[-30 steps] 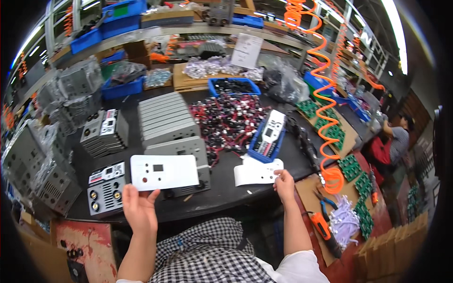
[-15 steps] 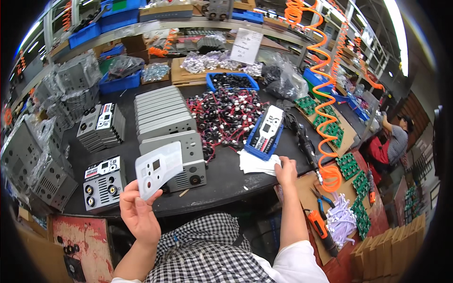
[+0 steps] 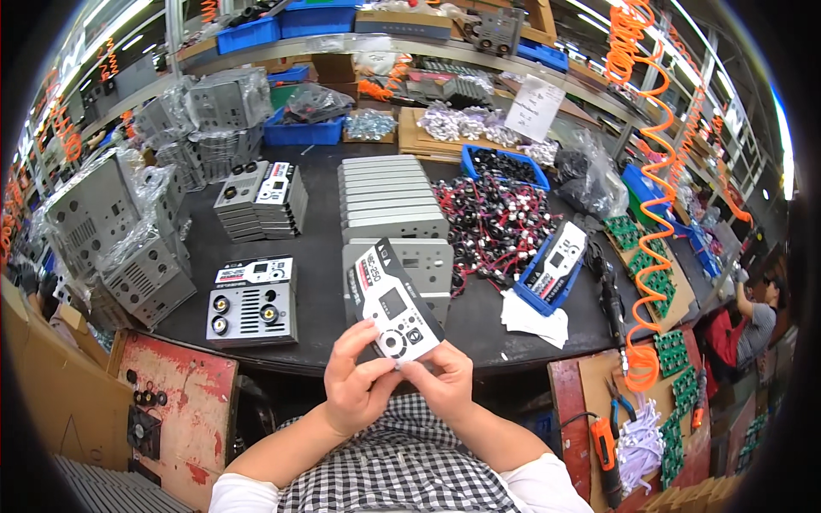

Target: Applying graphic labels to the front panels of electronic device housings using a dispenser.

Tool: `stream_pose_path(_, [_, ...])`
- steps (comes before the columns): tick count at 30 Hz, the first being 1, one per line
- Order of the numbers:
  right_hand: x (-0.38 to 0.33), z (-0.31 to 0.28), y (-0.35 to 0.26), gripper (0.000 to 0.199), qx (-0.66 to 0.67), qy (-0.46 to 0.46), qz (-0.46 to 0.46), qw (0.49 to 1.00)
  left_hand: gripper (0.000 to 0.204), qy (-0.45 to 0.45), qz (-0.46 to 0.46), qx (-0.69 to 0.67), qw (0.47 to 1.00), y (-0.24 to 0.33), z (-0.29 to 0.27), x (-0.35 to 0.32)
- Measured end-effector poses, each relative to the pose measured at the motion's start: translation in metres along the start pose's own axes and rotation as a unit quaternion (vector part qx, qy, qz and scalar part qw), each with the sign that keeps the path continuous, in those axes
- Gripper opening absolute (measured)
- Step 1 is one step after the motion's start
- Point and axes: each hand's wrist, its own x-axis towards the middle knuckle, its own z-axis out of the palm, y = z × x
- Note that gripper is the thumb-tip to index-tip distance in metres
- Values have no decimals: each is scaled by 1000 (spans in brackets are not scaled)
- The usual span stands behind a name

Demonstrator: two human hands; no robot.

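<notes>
Both hands hold a black-and-white panel label (image 3: 395,301) with cut-out holes, its printed face turned up, over the table's front edge. My left hand (image 3: 355,385) pinches its lower left side, fingers closed. The fingers of my right hand (image 3: 445,380) close on its lower right corner. Behind the label, a grey metal panel (image 3: 428,263) with holes is partly covered by it. It stands at the front of a row of grey metal panels (image 3: 385,190). To the left sits a grey panel with a similar label (image 3: 252,301) and brass-centred round sockets.
A blue tray (image 3: 537,295) of printed labels lies at right beside white sheets (image 3: 530,323). Behind are wired parts (image 3: 487,227). Plastic-wrapped grey panels (image 3: 103,209) crowd the left. An orange coiled hose (image 3: 657,205) hangs at right, above pliers (image 3: 617,402) and green circuit boards (image 3: 671,350).
My right hand has left the white sheets and joined the left on the label. The label has turned from its plain side to its printed face. The view has swung left.
</notes>
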Motion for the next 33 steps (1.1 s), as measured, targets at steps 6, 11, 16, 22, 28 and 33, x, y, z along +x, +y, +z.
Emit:
stream_pose_path(6, [22,-33,13,7,-216,-23,-83,973,48,90,-172,141,971,-24,-28,3])
stream_pose_path(11, [39,-60,16,6,-249,-74,-70,963,18,65,-456,-206,864,-87,-39,12])
stream_pose_path(16, [58,-79,34,10,-267,-61,-51,960,10,107,-473,-299,822,-93,-30,23])
stream_pose_path(22, [72,-81,49,12,-307,-26,-79,948,17,48,-441,-210,871,-102,-25,18])
stream_pose_path(28, [78,-78,78,14,-272,65,-42,959,21,69,-270,78,957,-108,-6,24])
stream_pose_path(33, [80,-78,82,17,-240,85,22,967,22,60,-279,58,957,-110,-7,27])
